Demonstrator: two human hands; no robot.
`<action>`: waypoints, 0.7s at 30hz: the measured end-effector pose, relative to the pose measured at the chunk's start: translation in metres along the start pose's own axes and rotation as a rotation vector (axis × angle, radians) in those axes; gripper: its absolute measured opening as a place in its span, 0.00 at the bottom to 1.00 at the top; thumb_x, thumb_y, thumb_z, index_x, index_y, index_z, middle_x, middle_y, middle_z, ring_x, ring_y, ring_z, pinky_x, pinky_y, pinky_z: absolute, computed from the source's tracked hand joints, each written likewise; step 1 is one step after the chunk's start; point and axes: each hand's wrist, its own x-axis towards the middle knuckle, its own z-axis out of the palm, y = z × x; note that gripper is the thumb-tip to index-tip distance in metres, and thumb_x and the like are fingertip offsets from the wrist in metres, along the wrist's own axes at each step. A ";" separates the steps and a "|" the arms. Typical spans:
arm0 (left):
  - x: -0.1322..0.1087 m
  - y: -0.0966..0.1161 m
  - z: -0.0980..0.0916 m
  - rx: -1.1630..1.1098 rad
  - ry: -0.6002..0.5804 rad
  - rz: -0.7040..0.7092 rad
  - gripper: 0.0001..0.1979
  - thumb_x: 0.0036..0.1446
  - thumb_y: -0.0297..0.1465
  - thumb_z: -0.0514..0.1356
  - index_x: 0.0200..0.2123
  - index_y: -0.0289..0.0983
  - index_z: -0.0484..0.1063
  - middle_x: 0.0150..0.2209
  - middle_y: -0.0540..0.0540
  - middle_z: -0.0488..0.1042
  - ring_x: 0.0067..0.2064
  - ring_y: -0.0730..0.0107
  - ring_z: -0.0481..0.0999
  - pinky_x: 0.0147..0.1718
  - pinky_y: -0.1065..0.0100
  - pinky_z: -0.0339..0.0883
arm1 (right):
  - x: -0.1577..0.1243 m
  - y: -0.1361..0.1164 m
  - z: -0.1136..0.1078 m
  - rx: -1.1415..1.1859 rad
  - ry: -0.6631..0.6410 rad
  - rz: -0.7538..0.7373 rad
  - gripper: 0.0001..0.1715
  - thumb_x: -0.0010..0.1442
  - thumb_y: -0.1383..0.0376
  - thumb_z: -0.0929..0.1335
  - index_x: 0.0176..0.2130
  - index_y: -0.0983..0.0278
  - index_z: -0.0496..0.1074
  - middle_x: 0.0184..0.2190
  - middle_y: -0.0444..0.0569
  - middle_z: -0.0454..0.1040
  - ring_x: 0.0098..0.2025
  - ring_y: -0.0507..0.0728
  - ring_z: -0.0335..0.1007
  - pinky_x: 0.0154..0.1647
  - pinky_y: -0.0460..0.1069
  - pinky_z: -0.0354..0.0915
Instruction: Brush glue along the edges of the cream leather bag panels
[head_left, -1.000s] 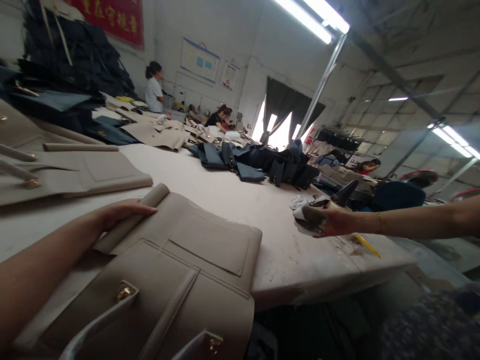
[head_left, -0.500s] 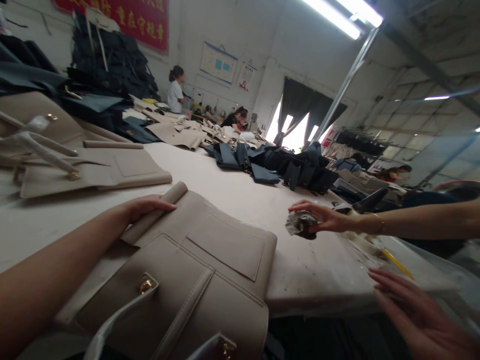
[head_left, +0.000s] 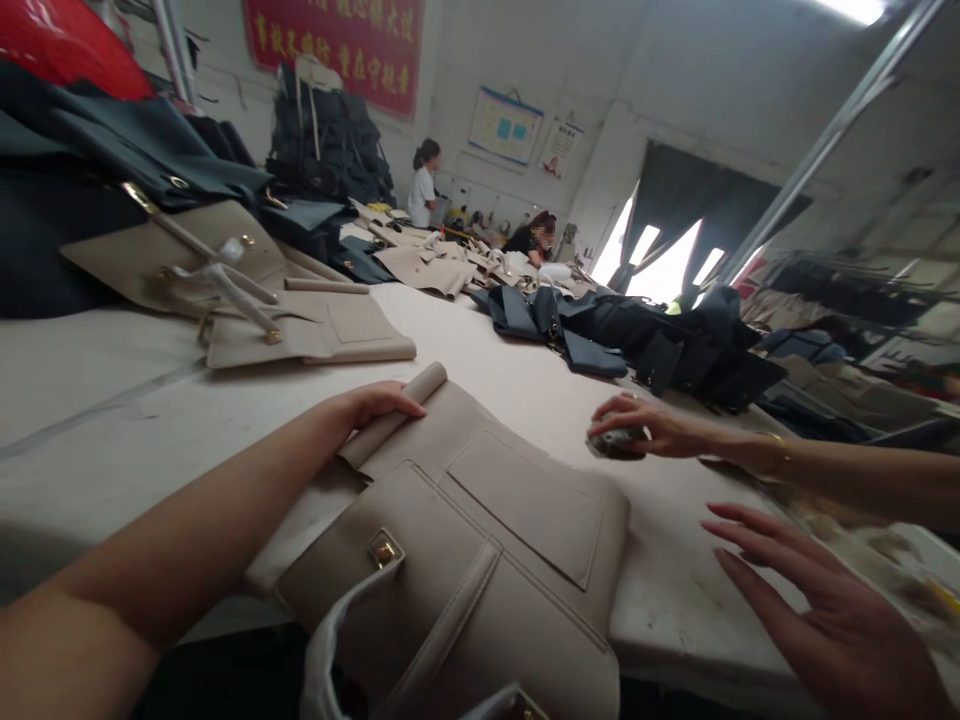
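Note:
A beige leather handbag (head_left: 540,500) lies on the table edge in front of me, its body towards me and an open panel stretching away. My left hand (head_left: 386,402) is closed on the rolled edge of that panel, thumb on top and fingers underneath. The bag has a stitched pocket patch, gold fittings and a handle (head_left: 330,620) wrapped in clear film. To the right of the bag, apart from it, my right hand (head_left: 810,590) hovers with fingers stretched out and nothing in them. Another person's hand (head_left: 652,425), with a bracelet, holds a crumpled grey wad (head_left: 619,443) above the table.
Another beige bag (head_left: 352,325) lies at the left on the white table (head_left: 495,345). Dark blue bags (head_left: 592,340) are piled at its far side, with more dark leather (head_left: 52,220) at the far left. Two people work beyond, near beige pieces (head_left: 427,268).
My view has swung left, so most things sit further right. My right hand has moved in nearer the bag. The co-worker's hand has moved nearer the bag with the wad.

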 end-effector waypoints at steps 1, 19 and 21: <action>0.001 0.000 0.000 0.002 0.002 0.002 0.26 0.30 0.35 0.72 0.37 0.36 0.72 0.29 0.43 0.81 0.32 0.49 0.80 0.31 0.57 0.76 | 0.004 -0.002 0.001 0.004 0.004 -0.016 0.24 0.68 0.46 0.62 0.42 0.56 0.80 0.50 0.46 0.76 0.48 0.61 0.75 0.47 0.53 0.73; 0.010 -0.001 -0.001 0.033 -0.005 0.002 0.29 0.27 0.34 0.71 0.39 0.39 0.72 0.30 0.45 0.81 0.35 0.48 0.81 0.33 0.55 0.78 | 0.006 0.034 0.002 0.049 -0.133 0.145 0.18 0.65 0.51 0.64 0.40 0.54 0.80 0.45 0.45 0.78 0.46 0.63 0.74 0.47 0.55 0.71; 0.009 0.000 0.001 0.040 -0.004 -0.002 0.30 0.27 0.34 0.71 0.40 0.38 0.71 0.30 0.44 0.81 0.35 0.46 0.82 0.34 0.55 0.78 | 0.001 0.041 -0.002 -0.033 -0.312 0.281 0.18 0.63 0.56 0.63 0.34 0.57 0.80 0.37 0.49 0.79 0.41 0.63 0.75 0.39 0.55 0.72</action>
